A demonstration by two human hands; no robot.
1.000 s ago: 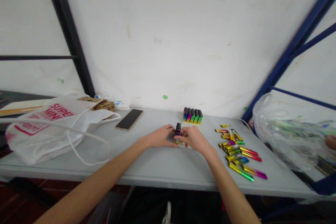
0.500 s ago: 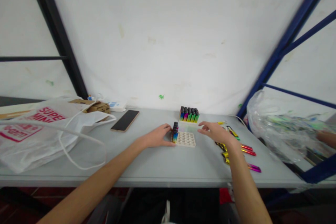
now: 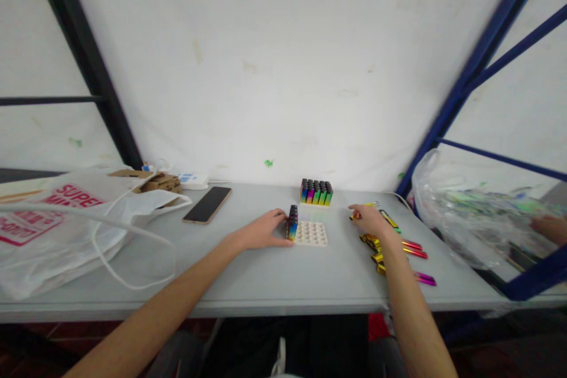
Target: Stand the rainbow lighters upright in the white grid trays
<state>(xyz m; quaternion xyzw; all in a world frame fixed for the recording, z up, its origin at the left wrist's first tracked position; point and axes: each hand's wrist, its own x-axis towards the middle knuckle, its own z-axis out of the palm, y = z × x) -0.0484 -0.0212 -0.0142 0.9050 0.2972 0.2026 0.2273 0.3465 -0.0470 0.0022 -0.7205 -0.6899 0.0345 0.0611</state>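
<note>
Beneath the right hand (image 3: 371,220) and its forearm, part of the pile of loose lighters (image 3: 415,252) is hidden; whether that grip is closed on one at its fingertips cannot be told. Thumb and fingers of the left hand (image 3: 264,231) spread beside a row of upright lighters (image 3: 293,227) at the left edge of a white tray (image 3: 318,235); any pressure is unclear. Red "SUPER" reads on the crumpled plastic bag (image 3: 88,221).

The grey worktop (image 3: 261,280) bears a white pitted tray (image 3: 315,234), taken as landmark, with a filled tray (image 3: 316,205) behind it, loose shiny pieces (image 3: 415,253) to its right, a phone (image 3: 207,205) to its left and, farther left, a white plastic bag (image 3: 84,236).
</note>
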